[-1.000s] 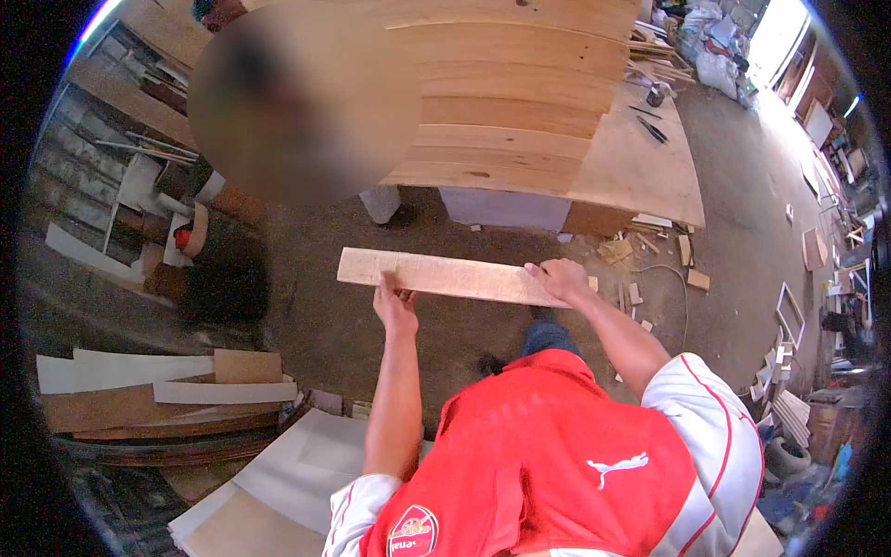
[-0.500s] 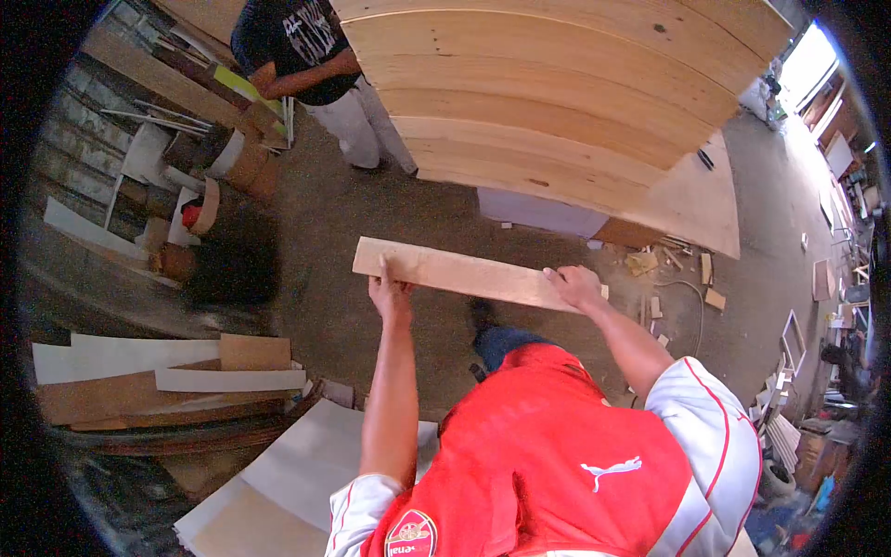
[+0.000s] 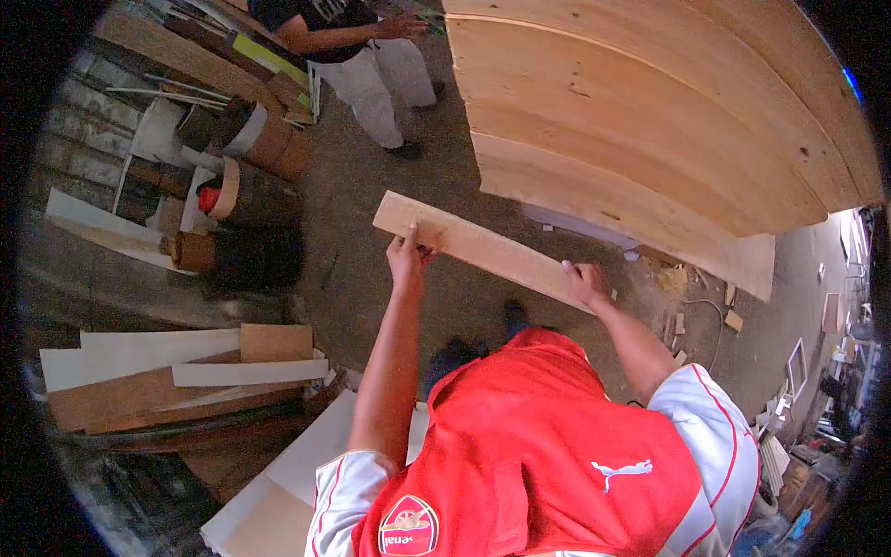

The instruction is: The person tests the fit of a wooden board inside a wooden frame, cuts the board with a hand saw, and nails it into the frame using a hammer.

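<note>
A short, pale wooden board (image 3: pixel 492 249) spans the space between my two hands, held above the floor and slanting down to the right. My left hand (image 3: pixel 408 258) grips it near its left end, thumb on the upper face and fingers underneath. At the right end my right hand (image 3: pixel 587 284) is closed round the board, its thumb on top. Beyond the board stands a large surface of joined wooden planks (image 3: pixel 640 111), apart from the piece I hold.
Another person (image 3: pixel 362 74) stands at the far left of the planks. White and brown sheet offcuts (image 3: pixel 158 357) are stacked at left, below round containers (image 3: pixel 264 139). Wood scraps (image 3: pixel 682 278) and a cable (image 3: pixel 716 320) lie on the floor at right.
The board now tilts more steeply, its left end higher in view. My view has turned, so the planks sit farther right. The other person's forearm has extended to the right.
</note>
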`<act>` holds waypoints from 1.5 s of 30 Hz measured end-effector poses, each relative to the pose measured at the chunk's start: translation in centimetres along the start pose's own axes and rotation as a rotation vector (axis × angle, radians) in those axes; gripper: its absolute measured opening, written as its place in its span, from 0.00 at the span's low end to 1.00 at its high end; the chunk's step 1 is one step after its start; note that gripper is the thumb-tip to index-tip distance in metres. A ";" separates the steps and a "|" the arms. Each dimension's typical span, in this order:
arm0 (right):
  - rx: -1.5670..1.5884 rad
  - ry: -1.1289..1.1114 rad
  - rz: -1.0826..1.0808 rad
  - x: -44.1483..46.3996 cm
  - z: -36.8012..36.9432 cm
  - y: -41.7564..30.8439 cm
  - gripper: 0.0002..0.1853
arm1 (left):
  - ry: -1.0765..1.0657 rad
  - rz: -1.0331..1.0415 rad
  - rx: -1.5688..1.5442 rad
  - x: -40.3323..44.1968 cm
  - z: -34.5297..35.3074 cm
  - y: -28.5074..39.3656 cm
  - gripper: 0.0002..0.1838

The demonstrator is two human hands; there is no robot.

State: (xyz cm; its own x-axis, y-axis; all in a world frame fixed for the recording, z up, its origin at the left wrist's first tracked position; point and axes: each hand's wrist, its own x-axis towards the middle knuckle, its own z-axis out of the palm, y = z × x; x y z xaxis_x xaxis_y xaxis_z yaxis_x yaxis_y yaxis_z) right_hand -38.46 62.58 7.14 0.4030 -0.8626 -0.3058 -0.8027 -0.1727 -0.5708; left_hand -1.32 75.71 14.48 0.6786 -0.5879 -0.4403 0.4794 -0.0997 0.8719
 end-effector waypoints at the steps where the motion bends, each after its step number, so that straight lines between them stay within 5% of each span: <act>1: -0.016 0.027 -0.013 0.6 0.8 -0.1 0.35 | -0.016 -0.029 -0.020 1.0 -0.4 0.8 0.19; 11: 0.085 0.095 -0.057 4.8 9.4 -13.2 0.28 | 0.088 0.197 -0.119 15.3 -8.2 10.0 0.26; 16: 0.003 0.194 -0.302 6.3 13.3 -25.3 0.43 | 0.033 0.281 -0.008 25.2 -13.6 16.3 0.25; 21: 0.077 0.186 -0.112 10.5 17.6 -33.0 0.51 | -0.067 0.441 0.132 31.6 -12.5 25.2 0.25; 26: 0.096 0.355 -0.122 19.4 20.0 -35.8 0.54 | -0.163 0.633 0.199 36.8 -9.4 31.8 0.24; 34: -0.110 0.493 -0.114 36.7 11.5 -39.8 0.51 | -0.197 0.584 0.011 48.6 -1.9 36.4 0.26; 45: -0.347 0.565 0.392 41.7 0.7 -37.4 0.46 | -0.394 0.393 0.233 59.3 13.2 31.2 0.23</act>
State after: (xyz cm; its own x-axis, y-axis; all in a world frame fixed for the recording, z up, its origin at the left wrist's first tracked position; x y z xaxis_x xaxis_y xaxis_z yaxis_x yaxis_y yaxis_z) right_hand 8.69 33.44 15.23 -0.1503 -0.9872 0.0528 -0.9700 0.1370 -0.2009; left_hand 46.58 27.16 18.41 0.5020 -0.8649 -0.0019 0.0700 0.0385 0.9968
